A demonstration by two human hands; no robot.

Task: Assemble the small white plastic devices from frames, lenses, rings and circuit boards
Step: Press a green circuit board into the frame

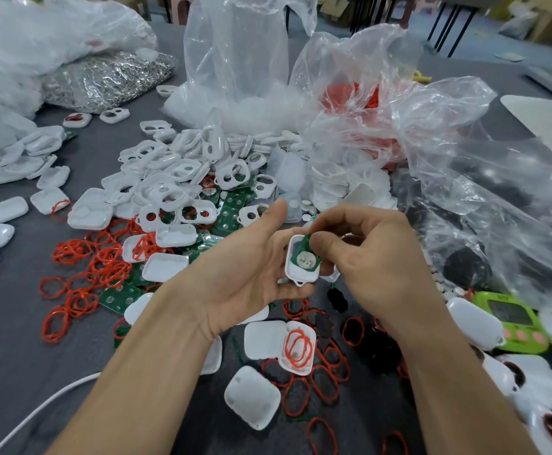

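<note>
My left hand [251,257] cradles a small white plastic frame [297,272] in its fingers, open side up. My right hand [369,254] pinches a green circuit board [307,246] with a round metal contact and holds it tilted inside the frame. Behind my hands lies a heap of white frames with two holes [176,178], mixed with more green boards [232,211]. Loose red rings [104,261] are scattered to the left and below. A white shell with red rings in it [297,349] lies in front of my wrists.
The grey table [15,323] is crowded. Clear plastic bags [432,159] rise behind and to the right; one bag of metal clips [104,80] sits far left. Closed white devices [2,208] line the left. A green timer [514,320] and a white cable [38,412] lie near the front.
</note>
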